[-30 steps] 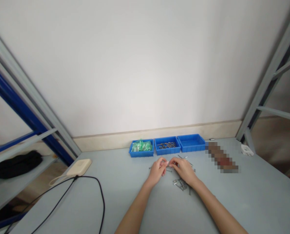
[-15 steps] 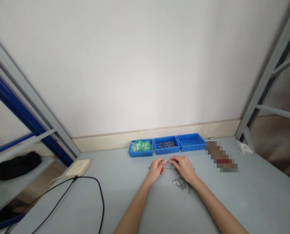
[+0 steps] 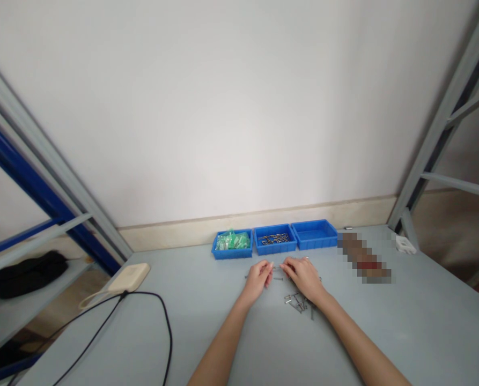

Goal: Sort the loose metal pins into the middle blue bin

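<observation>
Fingertips of the left hand point(image 3: 259, 276) and right hand point(image 3: 303, 276) have drawn slightly apart, exposing a thin metal piece point(image 3: 276, 267) between them; both sets of fingers appear to pinch its ends. Perhaps its two ends are being worked against each other. Loose screws point(image 3: 297, 303) lie by the right forearm. Three blue bins point(image 3: 276, 249) line the tabletop's point(image 3: 207, 321) back edge; a white box point(image 3: 130, 277) sits towards its left edge, before a pale wall point(image 3: 239, 107).

I can read no text, label, brand, number or sign on anything in front of me.
</observation>
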`<state>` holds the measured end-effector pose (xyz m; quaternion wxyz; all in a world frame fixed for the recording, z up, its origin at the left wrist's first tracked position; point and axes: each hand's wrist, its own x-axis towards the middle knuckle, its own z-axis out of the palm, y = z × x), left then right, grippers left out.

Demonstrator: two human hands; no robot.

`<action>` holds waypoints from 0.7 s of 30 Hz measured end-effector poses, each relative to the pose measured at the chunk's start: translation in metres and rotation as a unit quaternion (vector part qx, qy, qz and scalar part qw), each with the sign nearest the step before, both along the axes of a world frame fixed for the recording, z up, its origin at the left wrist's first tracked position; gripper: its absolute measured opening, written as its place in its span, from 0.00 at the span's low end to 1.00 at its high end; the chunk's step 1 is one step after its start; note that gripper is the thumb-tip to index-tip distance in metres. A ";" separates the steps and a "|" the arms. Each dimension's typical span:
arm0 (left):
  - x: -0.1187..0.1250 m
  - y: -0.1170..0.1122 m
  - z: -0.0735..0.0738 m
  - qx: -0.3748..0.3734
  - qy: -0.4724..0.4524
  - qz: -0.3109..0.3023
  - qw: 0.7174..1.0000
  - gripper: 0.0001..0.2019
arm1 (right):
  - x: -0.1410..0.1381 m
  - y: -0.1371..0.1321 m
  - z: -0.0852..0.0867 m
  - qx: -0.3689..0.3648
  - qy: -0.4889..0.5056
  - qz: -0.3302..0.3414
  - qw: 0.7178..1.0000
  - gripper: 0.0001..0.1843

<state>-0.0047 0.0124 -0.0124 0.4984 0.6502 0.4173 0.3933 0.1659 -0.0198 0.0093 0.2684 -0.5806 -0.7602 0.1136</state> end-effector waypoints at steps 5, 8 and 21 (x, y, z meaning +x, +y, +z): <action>0.000 -0.001 0.002 0.007 0.001 0.000 1.000 0.25 | 0.000 0.000 0.000 -0.005 0.016 0.010 1.000 0.21; 0.000 0.000 -0.001 -0.001 -0.010 -0.003 1.000 0.24 | 0.002 0.003 -0.004 -0.005 0.042 0.017 0.999 0.18; 0.000 0.001 -0.001 0.008 0.006 0.002 1.000 0.26 | -0.001 -0.001 0.001 -0.005 0.017 0.021 1.000 0.21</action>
